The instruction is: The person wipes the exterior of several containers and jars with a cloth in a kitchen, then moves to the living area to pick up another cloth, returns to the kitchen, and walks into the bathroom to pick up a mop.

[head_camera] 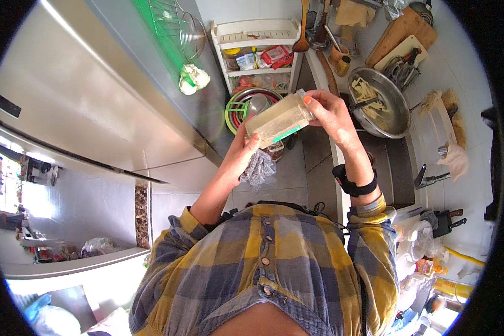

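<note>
Both my hands hold a clear container [279, 119] tilted in front of me, above the floor. It is partly filled with a pale, fine-grained substance and bears a green strip on its lower side. My left hand [240, 153] supports the bottom end, thumb on the near side. A crumpled grey cloth [258, 170] hangs just below that hand and seems to be held in it too. My right hand [334, 115] grips the other end, around the cap, with the fingers partly hidden behind it.
A steel refrigerator [122, 96] stands at left, garlic [193, 79] hanging in green netting beside it. Ahead are a white shelf rack [258, 35] and stacked basins [231, 115]. At right, a steel bowl [401, 113] of pale strips sits by the sink [403, 172] and faucet [432, 178].
</note>
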The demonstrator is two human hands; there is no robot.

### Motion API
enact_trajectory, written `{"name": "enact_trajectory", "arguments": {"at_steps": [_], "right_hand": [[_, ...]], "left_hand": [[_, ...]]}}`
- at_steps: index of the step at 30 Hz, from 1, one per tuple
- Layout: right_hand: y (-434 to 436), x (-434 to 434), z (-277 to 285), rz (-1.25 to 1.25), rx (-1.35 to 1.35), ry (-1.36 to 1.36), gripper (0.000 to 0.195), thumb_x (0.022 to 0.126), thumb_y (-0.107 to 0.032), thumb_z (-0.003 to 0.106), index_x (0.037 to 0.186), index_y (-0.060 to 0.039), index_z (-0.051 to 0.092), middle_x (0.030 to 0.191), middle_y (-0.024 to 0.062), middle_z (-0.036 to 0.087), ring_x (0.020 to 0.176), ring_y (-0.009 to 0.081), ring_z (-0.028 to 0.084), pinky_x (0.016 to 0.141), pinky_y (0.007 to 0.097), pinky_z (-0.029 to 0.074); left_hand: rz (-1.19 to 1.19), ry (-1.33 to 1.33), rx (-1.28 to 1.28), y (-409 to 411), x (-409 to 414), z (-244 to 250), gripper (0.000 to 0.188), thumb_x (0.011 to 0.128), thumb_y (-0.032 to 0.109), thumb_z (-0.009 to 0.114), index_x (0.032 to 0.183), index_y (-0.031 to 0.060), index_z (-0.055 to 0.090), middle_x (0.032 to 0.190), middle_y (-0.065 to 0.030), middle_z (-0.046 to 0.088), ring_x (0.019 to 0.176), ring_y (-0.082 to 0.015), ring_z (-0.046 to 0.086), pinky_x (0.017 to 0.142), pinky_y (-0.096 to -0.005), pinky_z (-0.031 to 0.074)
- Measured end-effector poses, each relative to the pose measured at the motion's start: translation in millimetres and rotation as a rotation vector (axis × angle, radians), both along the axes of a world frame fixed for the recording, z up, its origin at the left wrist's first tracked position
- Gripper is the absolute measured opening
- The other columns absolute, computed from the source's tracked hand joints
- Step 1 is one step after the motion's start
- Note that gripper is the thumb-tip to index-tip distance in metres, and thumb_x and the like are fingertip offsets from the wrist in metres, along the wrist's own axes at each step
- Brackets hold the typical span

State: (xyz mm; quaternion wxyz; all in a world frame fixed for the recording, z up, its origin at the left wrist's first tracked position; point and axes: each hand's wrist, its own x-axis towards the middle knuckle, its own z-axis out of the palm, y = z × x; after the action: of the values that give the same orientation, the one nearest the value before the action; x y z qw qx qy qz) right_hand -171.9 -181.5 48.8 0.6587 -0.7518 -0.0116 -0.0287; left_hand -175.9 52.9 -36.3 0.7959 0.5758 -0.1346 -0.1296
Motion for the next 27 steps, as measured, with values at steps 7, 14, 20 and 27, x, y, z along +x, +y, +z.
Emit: {"name": "enact_trajectory", "arguments": {"at_steps": [7, 14, 20, 27], "right_hand": [[-44, -51, -8, -0.011, -0.261, -0.070, 0.049, 0.082, -0.044, 0.069, 0.096, 0.0018, 0.059, 0.076, 0.0049, 0.062, 0.067, 0.0104, 0.057, 0.062, 0.0255, 0.048], [-61, -81, -6, 0.165, -0.146, -0.343, 0.050, 0.076, -0.032, 0.075, 0.111, -0.0008, 0.056, 0.097, 0.0098, 0.061, 0.083, 0.0155, 0.060, 0.074, 0.0289, 0.049], [-68, -96, 39, 0.589, -0.524, -0.707, 0.066, 0.069, -0.020, 0.078, 0.128, -0.0060, 0.053, 0.129, 0.0115, 0.055, 0.113, 0.0322, 0.051, 0.095, 0.0402, 0.044], [-36, -121, 41, 0.625, -0.727, -0.792, 0.062, 0.064, 0.000, 0.071, 0.124, -0.0069, 0.056, 0.132, 0.0059, 0.054, 0.123, 0.0323, 0.047, 0.100, 0.0418, 0.045]], "left_hand": [[-0.021, 0.327, -0.177, -50, -59, 2, 0.055, 0.095, 0.049, 0.050, 0.126, 0.0044, 0.046, 0.101, -0.0070, 0.059, 0.080, -0.0127, 0.056, 0.066, -0.0247, 0.049], [-0.147, 0.648, -0.378, -70, -83, 7, 0.056, 0.093, 0.059, 0.044, 0.114, 0.0075, 0.052, 0.078, -0.0081, 0.057, 0.060, -0.0153, 0.051, 0.053, -0.0270, 0.042], [-0.362, 0.728, -0.442, -44, -78, -13, 0.060, 0.093, 0.061, 0.040, 0.113, 0.0058, 0.052, 0.068, -0.0106, 0.052, 0.055, -0.0196, 0.049, 0.051, -0.0300, 0.041], [-0.352, 0.729, -0.348, -11, -79, -11, 0.060, 0.094, 0.058, 0.037, 0.111, 0.0031, 0.053, 0.065, -0.0106, 0.052, 0.052, -0.0184, 0.048, 0.046, -0.0284, 0.039]]}}
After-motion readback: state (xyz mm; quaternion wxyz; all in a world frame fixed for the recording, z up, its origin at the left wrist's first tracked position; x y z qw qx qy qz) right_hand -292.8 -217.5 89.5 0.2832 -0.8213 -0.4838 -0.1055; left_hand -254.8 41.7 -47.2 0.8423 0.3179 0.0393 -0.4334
